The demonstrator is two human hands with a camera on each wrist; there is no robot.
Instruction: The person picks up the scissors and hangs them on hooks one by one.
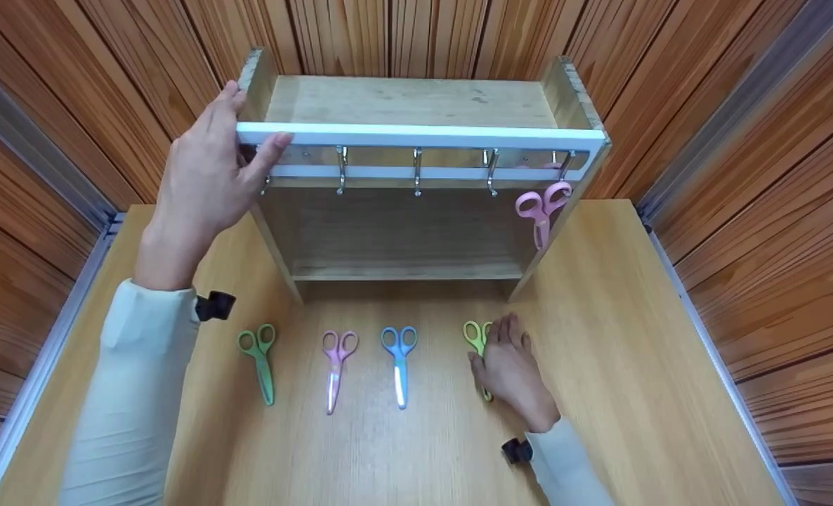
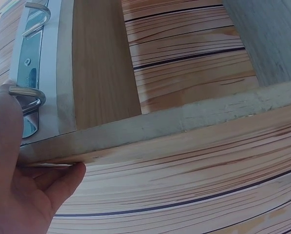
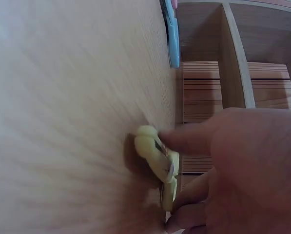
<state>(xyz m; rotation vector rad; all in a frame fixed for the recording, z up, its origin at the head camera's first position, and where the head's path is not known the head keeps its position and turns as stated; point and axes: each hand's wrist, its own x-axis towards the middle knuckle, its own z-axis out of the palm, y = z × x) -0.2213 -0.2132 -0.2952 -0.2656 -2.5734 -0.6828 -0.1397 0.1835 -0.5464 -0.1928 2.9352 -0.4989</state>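
- Metal edging point(image 1: 44, 365) bounded the tabletop point(image 1: 634, 337) at far left, with wood surface between it and the left sleeve point(image 1: 132, 393).
- Left hand point(image 1: 202, 165) gripped the upper left corner of the wooden shelf point(image 1: 409, 273), thumb over the white front rail point(image 1: 423, 133), fingers along the outer side.
- Green scissors point(image 1: 265, 376) lay near the left sleeve; pink scissors point(image 1: 334, 372) and blue scissors point(image 1: 399, 372) followed, apart from each other.
- Behind them, the upper compartment point(image 1: 409, 102) showed its plank floor; the lower compartment point(image 1: 409, 232) was shaded. Metal hooks point(image 1: 417, 171) lined the rail.
- Yellow-green scissors point(image 3: 155, 156) were at the tabletop, partly covered by the right hand point(image 1: 511, 369), thumb and fingers either side; whether these grasped them, I could not tell.
- Hanging pink scissors point(image 1: 541, 226) were on the rightmost hook.
- Tabletop ran from the right hand to the right-hand edging point(image 1: 720, 365).
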